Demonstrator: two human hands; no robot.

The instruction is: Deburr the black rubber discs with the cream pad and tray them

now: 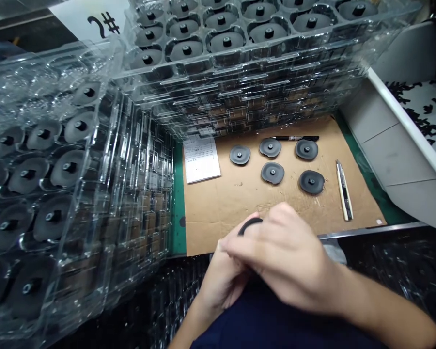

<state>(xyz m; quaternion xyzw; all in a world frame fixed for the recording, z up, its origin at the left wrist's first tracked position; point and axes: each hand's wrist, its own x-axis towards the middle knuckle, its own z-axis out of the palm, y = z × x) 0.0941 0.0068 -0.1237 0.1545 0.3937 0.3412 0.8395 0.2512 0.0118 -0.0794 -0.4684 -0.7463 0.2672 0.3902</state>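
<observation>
Clamping a black rubber disc point(250, 225) on edge between left hand point(221, 278) and right hand point(285, 257), fingers together, rim left exposed above the cardboard sheet point(218, 208).

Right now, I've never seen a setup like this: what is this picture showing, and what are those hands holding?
This single picture comes from a camera worn on a person's head, looking forward and down. The bare hands are that person's own: the right hand lies over the left hand, and together they hold a dark curved piece, mostly hidden by the fingers. Ahead, a brown cardboard sheet rests on a green mat. On the cardboard are five dark round discs, each with a central stub, plus a printed paper, a black marker and a utility knife. Stacked clear plastic trays of similar discs stand to the left and behind.
</observation>
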